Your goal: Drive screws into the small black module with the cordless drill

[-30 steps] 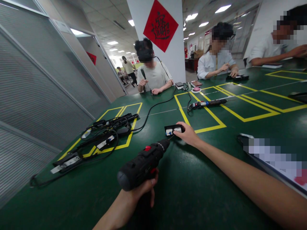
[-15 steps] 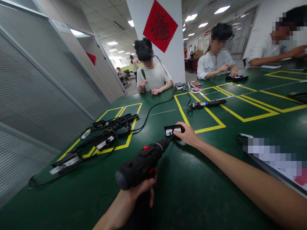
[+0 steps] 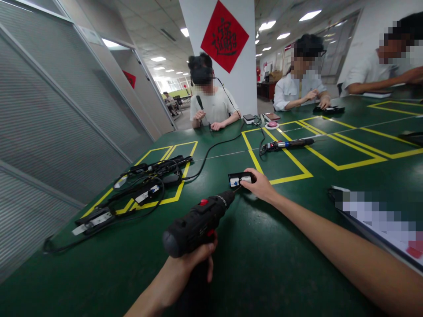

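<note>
My left hand (image 3: 194,259) is wrapped around the grip of a black cordless drill (image 3: 198,220) with red buttons. The drill points forward and to the right, and its thin bit (image 3: 237,189) ends close to a small black case (image 3: 239,175) with white and blue parts inside. Whether the bit touches the case I cannot tell. My right hand (image 3: 259,185) pinches the right end of that case between thumb and fingers, just over the green table (image 3: 264,255).
Black devices with cables (image 3: 155,178) lie inside yellow tape outlines on the left. A pen-shaped electric tool (image 3: 287,144) lies farther back. A tray-like object with papers (image 3: 376,224) sits at right. Across the table, a co-worker (image 3: 214,105) holds a dark-handled tool; others sit farther right.
The scene has shifted slightly to the right in the view. Both hands keep their hold, and the drill and case stay in nearly the same position relative to each other.
</note>
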`<action>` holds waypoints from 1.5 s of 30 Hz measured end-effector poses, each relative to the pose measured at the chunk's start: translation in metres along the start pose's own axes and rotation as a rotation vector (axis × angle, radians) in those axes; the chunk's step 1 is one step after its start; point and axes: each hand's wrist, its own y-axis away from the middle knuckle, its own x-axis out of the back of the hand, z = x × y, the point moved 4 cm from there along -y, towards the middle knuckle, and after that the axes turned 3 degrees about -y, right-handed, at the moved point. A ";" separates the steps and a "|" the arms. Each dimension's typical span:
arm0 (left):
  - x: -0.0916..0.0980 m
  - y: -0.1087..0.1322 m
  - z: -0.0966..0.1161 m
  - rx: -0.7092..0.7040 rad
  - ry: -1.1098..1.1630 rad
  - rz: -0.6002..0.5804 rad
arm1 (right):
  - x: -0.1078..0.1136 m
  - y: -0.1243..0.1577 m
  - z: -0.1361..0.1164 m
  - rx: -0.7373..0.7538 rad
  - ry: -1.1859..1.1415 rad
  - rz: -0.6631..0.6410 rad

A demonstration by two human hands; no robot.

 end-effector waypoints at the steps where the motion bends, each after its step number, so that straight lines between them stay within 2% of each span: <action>1: 0.000 0.000 0.000 0.000 -0.001 -0.001 | 0.000 0.000 0.000 -0.001 -0.003 0.000; 9: -0.001 -0.001 0.003 -0.017 0.026 0.006 | -0.002 -0.002 0.007 0.008 -0.003 0.031; 24: -0.001 -0.001 0.006 -0.032 0.049 -0.001 | 0.000 -0.003 0.007 0.010 -0.012 0.013; 45: 0.000 -0.001 0.001 -0.018 -0.016 -0.011 | 0.000 -0.005 0.009 0.035 -0.041 0.000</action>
